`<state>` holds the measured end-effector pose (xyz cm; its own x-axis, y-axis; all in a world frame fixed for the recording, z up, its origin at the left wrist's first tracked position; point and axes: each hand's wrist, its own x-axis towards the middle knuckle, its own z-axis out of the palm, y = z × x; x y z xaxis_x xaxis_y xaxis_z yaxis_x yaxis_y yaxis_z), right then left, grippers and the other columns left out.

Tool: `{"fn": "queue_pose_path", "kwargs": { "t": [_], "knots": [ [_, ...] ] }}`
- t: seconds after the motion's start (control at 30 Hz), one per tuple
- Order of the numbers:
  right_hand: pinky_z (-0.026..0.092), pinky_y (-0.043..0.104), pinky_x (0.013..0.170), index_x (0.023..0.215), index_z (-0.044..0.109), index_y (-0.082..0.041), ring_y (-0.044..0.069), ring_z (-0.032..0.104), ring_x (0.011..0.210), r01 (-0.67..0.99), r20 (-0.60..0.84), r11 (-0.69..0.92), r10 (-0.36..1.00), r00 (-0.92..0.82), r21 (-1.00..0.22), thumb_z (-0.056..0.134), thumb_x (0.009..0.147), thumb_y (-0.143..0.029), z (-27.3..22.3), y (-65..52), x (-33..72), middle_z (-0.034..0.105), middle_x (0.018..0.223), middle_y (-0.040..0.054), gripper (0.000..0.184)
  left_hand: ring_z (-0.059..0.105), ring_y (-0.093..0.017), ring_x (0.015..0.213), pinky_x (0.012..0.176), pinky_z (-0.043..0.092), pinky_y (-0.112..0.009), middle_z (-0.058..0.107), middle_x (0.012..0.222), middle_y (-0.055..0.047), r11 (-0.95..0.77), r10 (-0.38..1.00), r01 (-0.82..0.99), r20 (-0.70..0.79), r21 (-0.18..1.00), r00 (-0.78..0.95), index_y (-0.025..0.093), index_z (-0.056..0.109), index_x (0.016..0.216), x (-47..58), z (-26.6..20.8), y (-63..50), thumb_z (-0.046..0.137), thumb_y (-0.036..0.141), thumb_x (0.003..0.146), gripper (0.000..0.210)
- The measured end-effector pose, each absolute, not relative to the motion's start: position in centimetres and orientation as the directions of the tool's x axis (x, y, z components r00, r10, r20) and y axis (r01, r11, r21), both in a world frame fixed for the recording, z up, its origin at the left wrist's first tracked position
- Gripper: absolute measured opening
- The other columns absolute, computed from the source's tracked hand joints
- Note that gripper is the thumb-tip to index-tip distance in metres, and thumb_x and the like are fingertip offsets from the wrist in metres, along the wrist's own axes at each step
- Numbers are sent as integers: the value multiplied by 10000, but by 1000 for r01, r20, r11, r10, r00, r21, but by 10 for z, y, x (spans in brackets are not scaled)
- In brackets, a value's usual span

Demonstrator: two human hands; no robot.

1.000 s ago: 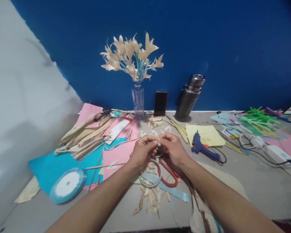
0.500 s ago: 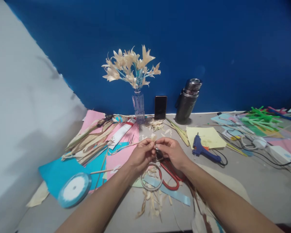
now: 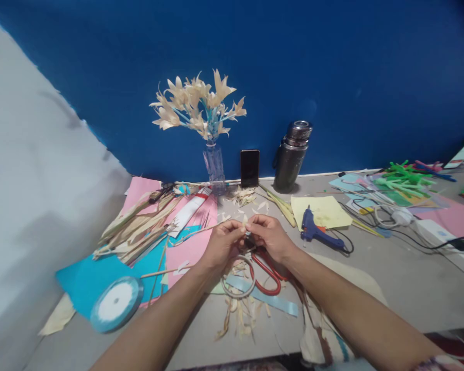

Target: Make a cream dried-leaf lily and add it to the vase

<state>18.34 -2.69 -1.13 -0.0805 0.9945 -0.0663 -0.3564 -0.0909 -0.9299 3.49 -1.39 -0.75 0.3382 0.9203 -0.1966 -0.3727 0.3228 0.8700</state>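
My left hand [image 3: 227, 238] and my right hand [image 3: 266, 233] meet fingertip to fingertip above the middle of the table. Pinched between both is a small pale petal-like piece of husk [image 3: 245, 221]; its lower part is hidden by my fingers. Below my hands lie red-handled scissors [image 3: 266, 281], their blades largely covered by my right hand. A pale tape ring [image 3: 238, 296] rests beside them, partly over a light blue ribbon strip [image 3: 278, 304]. Husk scraps [image 3: 243, 322] are scattered nearer to me.
Cream husk flowers [image 3: 197, 100] stand in a clear bottle [image 3: 214, 167] by the blue wall. A phone [image 3: 249, 168] and a thermos [image 3: 292, 159] are alongside. On the right lies a glue gun [image 3: 319, 233]; on the left, dried husks [image 3: 139, 226] and a ribbon spool [image 3: 116, 304].
The view has swung slightly to the right, so the scene sits further left. My fingers have shifted a little around the husk piece, and more of its tip shows.
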Motion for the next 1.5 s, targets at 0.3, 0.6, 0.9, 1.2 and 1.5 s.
{"fn": "queue_pose_path", "kwargs": {
  "t": [0.3, 0.6, 0.9, 1.2, 1.5],
  "knots": [
    [239, 193, 417, 812, 675, -177, 69, 360, 447, -307, -72, -53, 996, 51, -950, 810, 676, -388, -7, -18, 193, 476, 514, -73, 285, 500, -69, 474, 488, 403, -185, 584, 586, 26, 324, 926, -401, -200, 857, 319, 144, 617, 713, 35, -12, -9, 848, 256, 635, 268],
    [266, 213, 431, 824, 691, -172, 65, 379, 466, -140, -15, -20, 999, -39, -990, 819, 685, -441, -4, -18, 198, 569, 620, -45, 328, 504, -70, 457, 484, 395, -191, 571, 559, 37, 353, 913, -396, -221, 848, 343, 146, 614, 740, 36, -13, -10, 835, 239, 662, 253],
    [340, 224, 489, 821, 693, -165, 95, 469, 512, 350, -46, -29, 998, -42, -936, 689, 779, -311, 14, 0, 236, 657, 669, -10, 153, 522, -61, 492, 493, 396, -165, 602, 613, 13, 387, 910, -446, -255, 807, 328, 127, 629, 760, 33, -13, -4, 823, 224, 648, 243],
    [363, 289, 710, 867, 711, -193, 231, 617, 882, 843, 29, -156, 980, 199, -515, 598, 855, -226, 38, -28, 295, 724, 926, 83, 118, 513, -62, 488, 459, 382, -156, 586, 598, 26, 382, 919, -441, -283, 812, 275, 133, 629, 730, 33, -2, -2, 871, 210, 594, 288],
    [351, 294, 759, 1052, 661, -161, 264, 610, 965, 993, -110, -76, 992, 67, -87, 674, 796, -249, 11, -78, 358, 698, 1026, 136, 271, 499, -61, 495, 459, 371, -152, 559, 557, 30, 344, 932, -358, -271, 868, 240, 132, 620, 695, 44, 3, 9, 852, 236, 604, 270]
  ]
}}
